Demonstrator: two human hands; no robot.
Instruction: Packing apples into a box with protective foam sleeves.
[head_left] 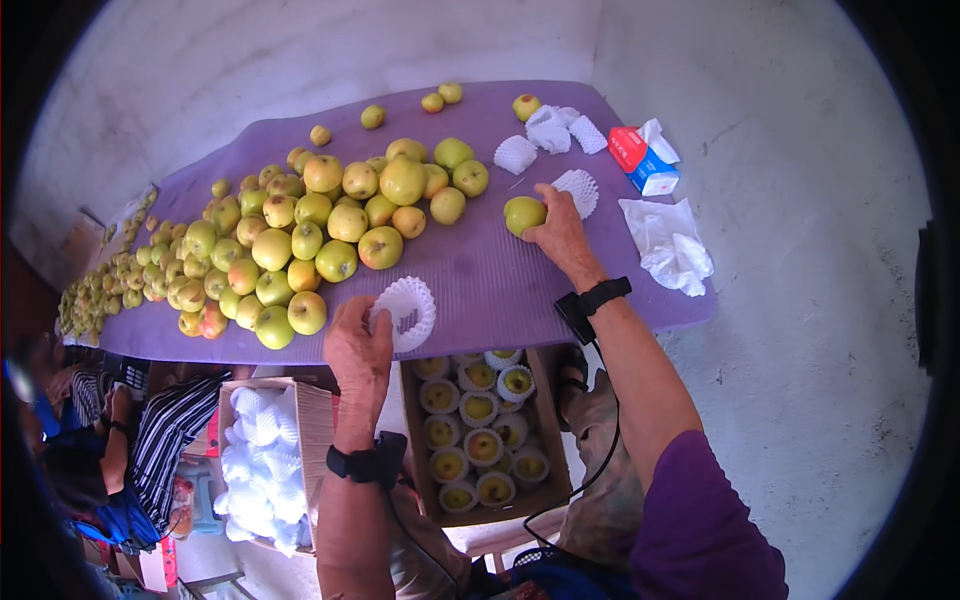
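Note:
My right hand is closed on a yellow-green apple at the purple table's right half, beside a white foam net. My left hand grips another white foam net at the table's front edge; its fingertips are partly hidden. A large pile of apples spreads leftward from between and behind my hands. More foam nets lie at the back right.
The purple table holds a tissue box and crumpled tissue at right. Below are a carton of netted apples and a box of foam nets. A person is at lower left. A wall stands behind.

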